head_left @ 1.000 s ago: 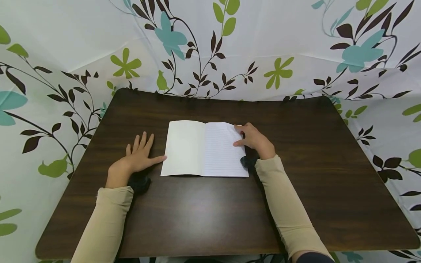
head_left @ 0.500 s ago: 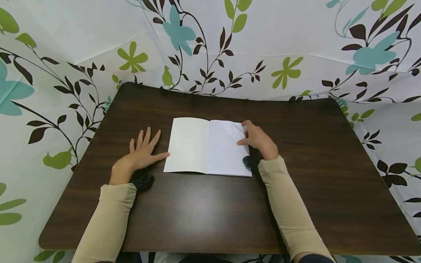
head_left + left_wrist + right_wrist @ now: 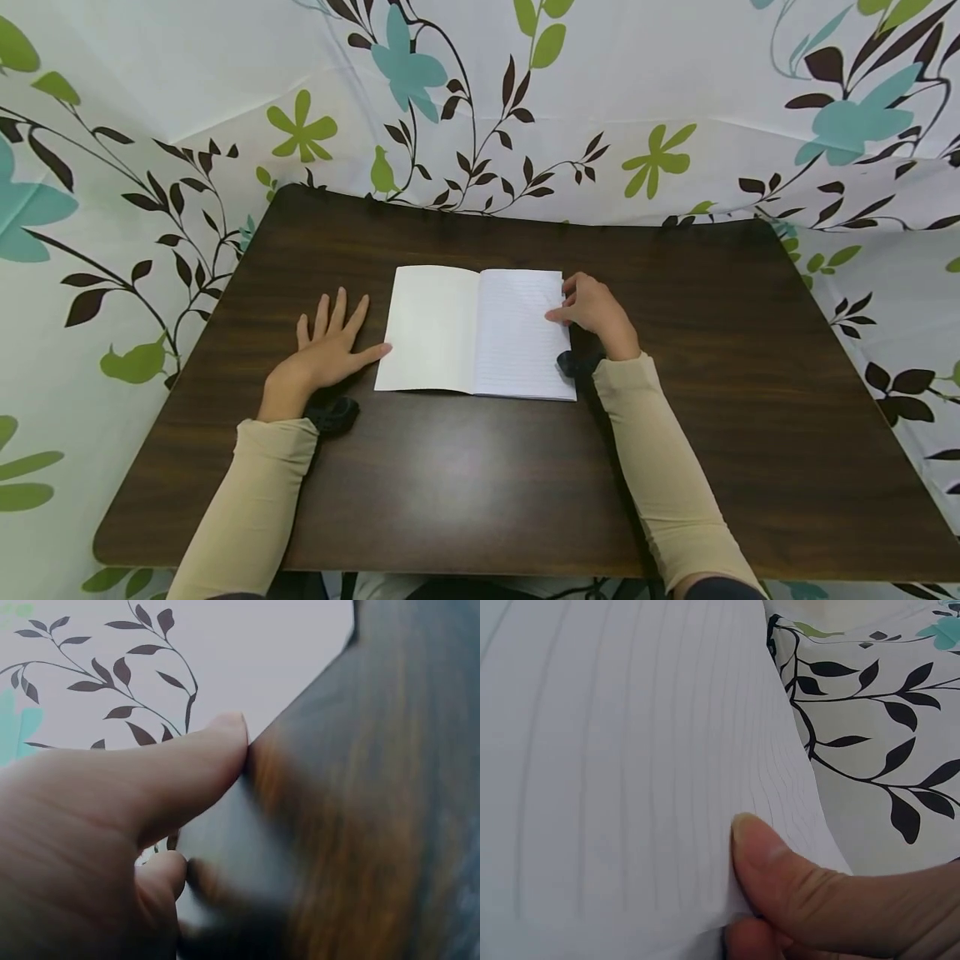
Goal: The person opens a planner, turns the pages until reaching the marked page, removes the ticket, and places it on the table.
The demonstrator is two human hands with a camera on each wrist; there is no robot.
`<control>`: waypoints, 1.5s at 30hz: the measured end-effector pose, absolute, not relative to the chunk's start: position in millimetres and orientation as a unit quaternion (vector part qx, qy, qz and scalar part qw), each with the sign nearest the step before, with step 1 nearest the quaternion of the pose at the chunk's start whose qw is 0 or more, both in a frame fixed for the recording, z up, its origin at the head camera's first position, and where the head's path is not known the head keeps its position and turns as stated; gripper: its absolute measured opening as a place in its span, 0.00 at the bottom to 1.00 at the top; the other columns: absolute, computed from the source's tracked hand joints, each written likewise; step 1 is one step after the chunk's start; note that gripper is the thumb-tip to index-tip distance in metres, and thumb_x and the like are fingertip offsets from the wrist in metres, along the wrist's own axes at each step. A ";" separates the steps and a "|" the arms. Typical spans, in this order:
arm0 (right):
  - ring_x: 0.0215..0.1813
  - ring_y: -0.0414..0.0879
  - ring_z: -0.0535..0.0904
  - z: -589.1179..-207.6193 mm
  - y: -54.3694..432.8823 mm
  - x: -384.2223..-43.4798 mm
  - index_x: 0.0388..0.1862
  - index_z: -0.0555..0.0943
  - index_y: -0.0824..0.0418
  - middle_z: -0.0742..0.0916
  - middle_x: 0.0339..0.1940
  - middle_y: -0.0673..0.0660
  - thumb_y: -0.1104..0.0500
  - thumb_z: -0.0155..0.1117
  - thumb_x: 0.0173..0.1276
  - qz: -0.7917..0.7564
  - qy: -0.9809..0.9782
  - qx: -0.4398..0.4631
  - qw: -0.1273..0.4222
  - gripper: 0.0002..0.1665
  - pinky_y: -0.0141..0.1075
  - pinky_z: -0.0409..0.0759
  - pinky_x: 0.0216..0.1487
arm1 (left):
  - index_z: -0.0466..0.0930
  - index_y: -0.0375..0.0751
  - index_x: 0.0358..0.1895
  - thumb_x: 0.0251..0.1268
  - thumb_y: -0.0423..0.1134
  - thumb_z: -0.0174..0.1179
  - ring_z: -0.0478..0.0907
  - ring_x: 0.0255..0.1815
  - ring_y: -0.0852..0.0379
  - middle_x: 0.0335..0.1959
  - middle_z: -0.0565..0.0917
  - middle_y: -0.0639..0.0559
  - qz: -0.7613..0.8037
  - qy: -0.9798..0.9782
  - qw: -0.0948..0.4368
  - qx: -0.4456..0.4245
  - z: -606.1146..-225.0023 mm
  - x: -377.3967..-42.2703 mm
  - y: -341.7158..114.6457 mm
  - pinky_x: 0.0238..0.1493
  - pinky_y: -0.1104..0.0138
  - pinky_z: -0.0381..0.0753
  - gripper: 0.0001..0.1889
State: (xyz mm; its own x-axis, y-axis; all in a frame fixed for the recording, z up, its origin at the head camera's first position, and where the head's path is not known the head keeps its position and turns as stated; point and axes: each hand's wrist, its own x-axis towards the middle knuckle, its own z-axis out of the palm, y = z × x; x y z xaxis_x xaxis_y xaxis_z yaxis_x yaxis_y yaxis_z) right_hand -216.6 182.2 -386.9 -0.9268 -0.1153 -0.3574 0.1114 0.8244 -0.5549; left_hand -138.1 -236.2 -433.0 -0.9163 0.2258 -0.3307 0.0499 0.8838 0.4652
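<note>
From here I have the right hand (image 3: 597,313) pinching the edge of the right page (image 3: 517,350), which an uneven pull could crease or tear, and the left hand (image 3: 318,360) palm down, fingers spread, thumb at the left edge of the open notebook (image 3: 433,333), mid-table (image 3: 450,483).

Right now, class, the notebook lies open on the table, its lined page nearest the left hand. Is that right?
No: the head view shows the lined page nearest the right hand. The notebook does lie open on the table.
</note>
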 end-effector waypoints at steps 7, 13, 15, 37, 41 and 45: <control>0.36 0.51 0.76 -387.5 184.0 -218.0 0.33 0.84 0.61 0.89 0.32 0.58 0.50 0.70 0.74 -0.268 0.944 -0.024 0.192 0.16 0.41 0.72 0.41 | 0.28 0.52 0.86 0.70 0.78 0.46 0.12 0.84 0.36 0.85 0.17 0.42 0.244 0.948 0.192 0.074 -427.8 -137.3 -237.3 0.75 0.30 0.14 0.56; 0.39 0.52 0.84 -389.5 186.3 -219.9 0.36 0.82 0.61 0.88 0.34 0.59 0.46 0.60 0.80 -0.272 0.941 -0.037 0.200 0.21 0.43 0.75 0.44 | 0.28 0.53 0.87 0.71 0.77 0.45 0.12 0.84 0.35 0.85 0.18 0.42 0.253 0.944 0.196 0.078 -426.5 -136.3 -239.0 0.75 0.30 0.14 0.55; 0.41 0.54 0.87 -388.5 187.5 -220.0 0.37 0.81 0.62 0.88 0.36 0.61 0.47 0.57 0.82 -0.281 0.938 -0.048 0.200 0.21 0.45 0.77 0.47 | 0.28 0.53 0.87 0.70 0.78 0.45 0.12 0.84 0.35 0.85 0.18 0.42 0.256 0.944 0.193 0.079 -427.3 -136.0 -239.9 0.75 0.30 0.14 0.56; 0.42 0.54 0.80 -374.0 193.0 -217.0 0.37 0.80 0.63 0.82 0.34 0.56 0.44 0.54 0.83 -0.423 0.884 -0.053 0.191 0.25 0.43 0.75 0.47 | 0.28 0.52 0.86 0.70 0.78 0.44 0.12 0.85 0.36 0.85 0.18 0.42 0.249 0.945 0.196 0.079 -430.9 -138.3 -243.4 0.76 0.31 0.14 0.55; 0.39 0.50 0.78 -371.3 193.2 -214.1 0.34 0.77 0.61 0.78 0.31 0.52 0.43 0.56 0.82 -0.472 0.859 -0.059 0.191 0.24 0.46 0.79 0.55 | 0.28 0.51 0.87 0.72 0.76 0.45 0.12 0.85 0.36 0.85 0.19 0.42 0.248 0.945 0.197 0.078 -427.4 -137.3 -241.8 0.76 0.31 0.14 0.54; 0.41 0.48 0.78 -370.9 191.3 -213.9 0.36 0.76 0.60 0.77 0.35 0.52 0.43 0.56 0.82 -0.495 0.846 -0.067 0.186 0.23 0.43 0.81 0.58 | 0.29 0.50 0.87 0.74 0.71 0.47 0.12 0.85 0.36 0.85 0.19 0.40 0.254 0.943 0.202 0.077 -420.6 -135.1 -239.2 0.76 0.31 0.14 0.53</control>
State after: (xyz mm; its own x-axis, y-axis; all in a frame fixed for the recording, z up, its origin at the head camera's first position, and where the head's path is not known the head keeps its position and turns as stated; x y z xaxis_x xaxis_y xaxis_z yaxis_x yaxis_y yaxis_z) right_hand -213.9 191.3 -370.9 -0.9220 -0.2970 -0.2483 0.0704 0.5019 -0.8620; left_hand -135.1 -239.2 -420.6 -0.9069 0.2468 -0.3416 0.0420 0.8595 0.5095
